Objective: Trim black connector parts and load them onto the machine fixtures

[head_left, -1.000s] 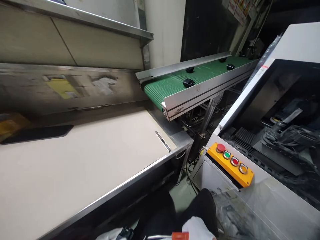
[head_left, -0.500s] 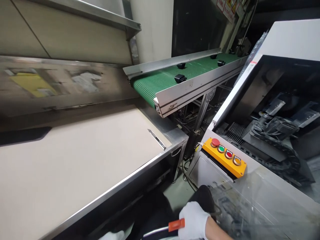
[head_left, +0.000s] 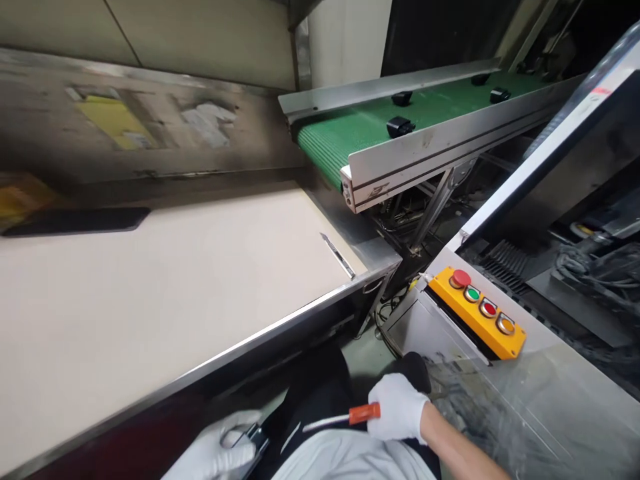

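My right hand [head_left: 399,408], in a white glove, is closed round the orange handle of a screwdriver [head_left: 364,413]. Its slim metal shaft points left, above my lap. At the bottom edge my left hand [head_left: 219,451], also gloved in white, grips a small black part [head_left: 257,441] between thumb and fingers. Part of that piece is hidden by the hand, so its exact kind does not show. The screwdriver tip and the black part are apart.
A utility knife [head_left: 338,256] lies near the corner of the pale-topped workbench [head_left: 200,293]. Beyond it, a green conveyor belt [head_left: 345,137] carries several black plug-like pieces [head_left: 400,127]. On the right, a yellow button box [head_left: 475,313] is fixed to a machine. A dark flat slab [head_left: 85,221] lies at left.
My view has swung left and down. The left hand has come further into sight, showing the black part in it. The right hand still holds the screwdriver.
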`<state>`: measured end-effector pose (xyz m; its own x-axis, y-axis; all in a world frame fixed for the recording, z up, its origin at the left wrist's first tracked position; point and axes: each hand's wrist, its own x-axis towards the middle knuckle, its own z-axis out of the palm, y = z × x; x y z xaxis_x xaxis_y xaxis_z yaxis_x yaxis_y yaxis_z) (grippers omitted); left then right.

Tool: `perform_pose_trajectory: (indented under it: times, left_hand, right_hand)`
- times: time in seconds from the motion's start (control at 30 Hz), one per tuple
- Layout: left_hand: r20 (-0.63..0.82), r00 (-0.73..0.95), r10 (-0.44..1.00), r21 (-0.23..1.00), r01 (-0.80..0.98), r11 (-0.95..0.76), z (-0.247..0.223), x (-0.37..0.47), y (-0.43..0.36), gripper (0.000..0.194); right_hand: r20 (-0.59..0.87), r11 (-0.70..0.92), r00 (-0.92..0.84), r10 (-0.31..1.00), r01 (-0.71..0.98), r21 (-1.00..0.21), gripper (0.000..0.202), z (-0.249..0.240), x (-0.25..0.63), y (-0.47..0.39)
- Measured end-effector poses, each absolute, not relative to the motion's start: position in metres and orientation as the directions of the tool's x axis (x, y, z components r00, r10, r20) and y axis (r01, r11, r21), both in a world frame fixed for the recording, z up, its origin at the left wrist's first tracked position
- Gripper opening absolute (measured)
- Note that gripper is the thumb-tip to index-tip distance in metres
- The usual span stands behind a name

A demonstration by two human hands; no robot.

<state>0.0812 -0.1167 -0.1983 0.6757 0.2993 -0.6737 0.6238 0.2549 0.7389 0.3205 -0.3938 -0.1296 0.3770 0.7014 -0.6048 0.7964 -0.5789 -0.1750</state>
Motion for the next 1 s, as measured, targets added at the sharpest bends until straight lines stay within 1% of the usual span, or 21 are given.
perform_pose_trajectory:
  times: [0.1, 0.2, 0.27, 0.3, 0.33, 0.37, 0.4, 0.47, 0.5, 0.57, 0.63, 0.67, 0.73, 0.83, 0.9, 1.0]
  left_hand:
    - [-0.63, 0.73, 0.265, 0.752, 0.487, 0.444, -0.186, 0.081, -0.128, 0.08]
    - [-0.601, 0.771, 0.212, 0.724, 0.413, 0.553, -0.165, 0.093, -0.145, 0.071]
    - [-0.572, 0.794, 0.206, 0.71, 0.354, 0.609, -0.146, 0.108, -0.157, 0.067]
    - [-0.554, 0.805, 0.213, 0.706, 0.318, 0.633, -0.136, 0.116, -0.162, 0.066]
    - [-0.534, 0.814, 0.229, 0.704, 0.278, 0.653, -0.126, 0.125, -0.166, 0.065]
    - [-0.512, 0.821, 0.251, 0.709, 0.239, 0.664, -0.116, 0.134, -0.171, 0.064]
    - [-0.49, 0.827, 0.276, 0.716, 0.201, 0.668, -0.106, 0.143, -0.174, 0.063]
    - [-0.444, 0.836, 0.323, 0.739, 0.137, 0.66, -0.089, 0.159, -0.18, 0.061]
    - [-0.42, 0.841, 0.342, 0.752, 0.111, 0.649, -0.081, 0.166, -0.182, 0.06]
    - [-0.372, 0.855, 0.362, 0.767, 0.063, 0.638, -0.066, 0.177, -0.184, 0.06]
    - [-0.341, 0.865, 0.367, 0.759, 0.023, 0.651, -0.052, 0.183, -0.183, 0.059]
    - [-0.33, 0.869, 0.369, 0.748, 0.002, 0.664, -0.046, 0.185, -0.183, 0.058]
    - [-0.319, 0.873, 0.369, 0.721, -0.029, 0.692, -0.037, 0.184, -0.18, 0.056]
    - [-0.312, 0.871, 0.379, 0.677, -0.076, 0.732, -0.029, 0.178, -0.177, 0.053]
    - [-0.319, 0.867, 0.383, 0.633, -0.106, 0.767, -0.027, 0.173, -0.175, 0.051]
    - [-0.353, 0.858, 0.372, 0.556, -0.127, 0.821, -0.026, 0.167, -0.172, 0.049]
  right_hand:
    - [-0.592, -0.62, 0.419, 0.688, 0.763, -0.18, 0.025, -0.13, 0.322, -0.401]
    - [-0.586, -0.631, 0.414, 0.696, 0.743, -0.224, 0.019, -0.126, 0.335, -0.409]
    - [-0.498, -0.658, 0.476, 0.725, 0.693, -0.295, 0.016, -0.122, 0.357, -0.416]
    - [-0.405, -0.662, 0.53, 0.745, 0.66, -0.354, 0.016, -0.118, 0.371, -0.419]
    - [-0.281, -0.649, 0.591, 0.757, 0.627, -0.43, 0.017, -0.113, 0.386, -0.421]
    - [-0.138, -0.615, 0.651, 0.746, 0.596, -0.516, 0.018, -0.107, 0.401, -0.422]
    - [0.007, -0.558, 0.706, 0.709, 0.566, -0.606, 0.02, -0.1, 0.416, -0.42]
    - [0.252, -0.381, 0.785, 0.566, 0.52, -0.765, 0.03, -0.082, 0.44, -0.409]
    - [0.335, -0.284, 0.81, 0.481, 0.506, -0.814, 0.032, -0.071, 0.447, -0.401]
    - [0.437, -0.121, 0.841, 0.319, 0.494, -0.861, 0.032, -0.051, 0.454, -0.379]
    - [0.465, -0.009, 0.861, 0.206, 0.477, -0.879, 0.037, -0.037, 0.451, -0.355]
    - [0.453, 0.027, 0.875, 0.173, 0.455, -0.89, 0.041, -0.033, 0.448, -0.344]
    - [0.392, 0.091, 0.91, 0.134, 0.383, -0.919, 0.05, -0.032, 0.439, -0.325]
    - [0.327, 0.152, 0.943, 0.064, 0.315, -0.937, 0.056, -0.038, 0.428, -0.306]
    - [0.336, 0.163, 0.941, 0.042, 0.325, -0.931, 0.052, -0.038, 0.422, -0.3]
    - [0.361, 0.142, 0.932, 0.03, 0.353, -0.925, 0.038, -0.034, 0.412, -0.301]
